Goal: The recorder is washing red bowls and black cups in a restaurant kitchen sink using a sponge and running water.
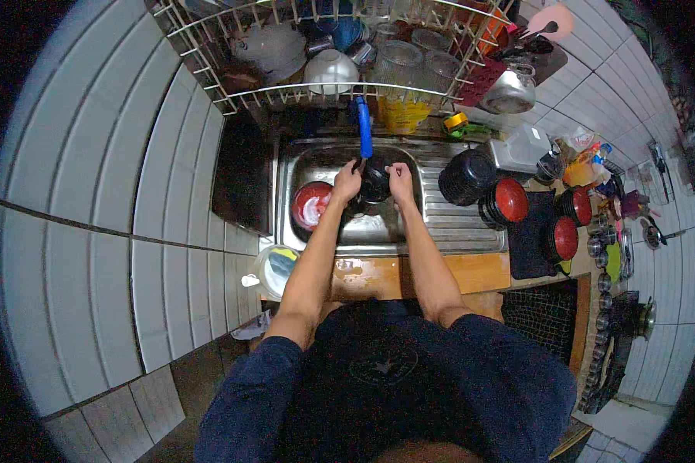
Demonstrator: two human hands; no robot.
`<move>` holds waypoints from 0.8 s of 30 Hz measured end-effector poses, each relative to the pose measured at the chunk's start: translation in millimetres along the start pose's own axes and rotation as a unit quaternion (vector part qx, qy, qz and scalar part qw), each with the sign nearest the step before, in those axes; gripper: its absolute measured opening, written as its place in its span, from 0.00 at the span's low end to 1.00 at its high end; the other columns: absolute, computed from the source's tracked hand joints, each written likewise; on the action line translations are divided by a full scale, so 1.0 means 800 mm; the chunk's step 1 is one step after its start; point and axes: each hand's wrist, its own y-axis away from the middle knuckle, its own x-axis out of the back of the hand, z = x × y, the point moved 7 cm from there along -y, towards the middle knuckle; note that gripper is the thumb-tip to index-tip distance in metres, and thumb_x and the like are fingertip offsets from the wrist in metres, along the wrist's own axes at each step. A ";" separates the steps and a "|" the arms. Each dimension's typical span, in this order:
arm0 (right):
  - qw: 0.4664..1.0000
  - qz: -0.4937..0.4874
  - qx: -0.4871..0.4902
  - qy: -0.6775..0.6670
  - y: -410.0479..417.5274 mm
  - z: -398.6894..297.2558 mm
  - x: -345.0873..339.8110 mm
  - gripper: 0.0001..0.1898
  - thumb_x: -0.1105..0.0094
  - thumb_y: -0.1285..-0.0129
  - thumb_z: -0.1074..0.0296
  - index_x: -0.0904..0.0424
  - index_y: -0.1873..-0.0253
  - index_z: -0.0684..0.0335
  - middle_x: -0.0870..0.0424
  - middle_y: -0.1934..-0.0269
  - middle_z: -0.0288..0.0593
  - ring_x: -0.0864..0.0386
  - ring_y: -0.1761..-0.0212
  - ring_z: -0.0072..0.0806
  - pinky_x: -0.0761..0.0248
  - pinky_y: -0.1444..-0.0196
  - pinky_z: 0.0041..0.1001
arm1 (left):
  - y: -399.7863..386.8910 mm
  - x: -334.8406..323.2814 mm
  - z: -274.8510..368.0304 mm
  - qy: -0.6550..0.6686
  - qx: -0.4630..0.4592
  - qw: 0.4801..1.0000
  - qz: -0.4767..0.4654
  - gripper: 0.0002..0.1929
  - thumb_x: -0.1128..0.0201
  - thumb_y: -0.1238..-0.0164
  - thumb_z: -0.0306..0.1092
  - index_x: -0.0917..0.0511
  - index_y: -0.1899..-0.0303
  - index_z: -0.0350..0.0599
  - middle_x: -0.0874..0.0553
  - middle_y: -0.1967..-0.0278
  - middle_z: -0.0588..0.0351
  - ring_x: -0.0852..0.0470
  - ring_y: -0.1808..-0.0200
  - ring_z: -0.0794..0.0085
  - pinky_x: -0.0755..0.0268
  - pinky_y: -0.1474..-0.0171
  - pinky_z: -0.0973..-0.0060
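Observation:
A black bowl point(375, 180) is held between my two hands in the steel sink point(376, 231), below the end of a blue faucet hose point(364, 130). My left hand point(348, 180) grips its left side, and my right hand point(400, 180) has its fingers curled at the right side. Left of my left hand, a red bowl point(311, 204) with whitish suds lies in the basin. Stacks of red-and-black bowls point(511, 200) stand right of the sink, one on the edge of the ribbed drainboard point(454, 227).
A wire dish rack point(330, 87) with bowls and glasses hangs above the sink. A tub point(278, 271) stands at the front left corner, beside the tiled wall. A black basket point(467, 176) and a clear plastic container point(521, 149) are at the right. A wet wooden board point(370, 276) lines the front edge.

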 end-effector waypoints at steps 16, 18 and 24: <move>0.897 -0.002 -0.227 -0.379 0.007 0.068 0.009 0.09 0.49 0.34 0.62 0.25 0.57 0.61 0.18 0.67 0.37 0.20 0.71 0.23 0.30 0.80 0.21 | 0.051 -0.043 0.005 0.015 -0.132 0.986 0.099 0.30 0.50 0.28 0.41 0.44 0.32 0.32 0.37 0.34 0.34 0.38 0.32 0.46 0.47 0.31 0.62; 0.892 0.010 -0.249 -0.377 0.020 0.065 0.003 0.10 0.49 0.34 0.63 0.25 0.56 0.62 0.17 0.65 0.39 0.18 0.68 0.25 0.26 0.76 0.23 | 0.055 -0.042 -0.001 0.010 -0.138 0.985 0.104 0.31 0.49 0.29 0.42 0.45 0.33 0.30 0.40 0.33 0.33 0.41 0.31 0.45 0.49 0.30 0.63; 0.847 0.034 -0.249 -0.468 0.040 0.055 -0.001 0.15 0.50 0.33 0.63 0.29 0.49 0.67 0.19 0.57 0.46 0.18 0.59 0.34 0.22 0.57 0.31 | 0.084 -0.053 0.016 -0.018 -0.110 0.991 0.073 0.35 0.47 0.30 0.42 0.48 0.33 0.22 0.50 0.31 0.27 0.49 0.28 0.40 0.55 0.27 0.64</move>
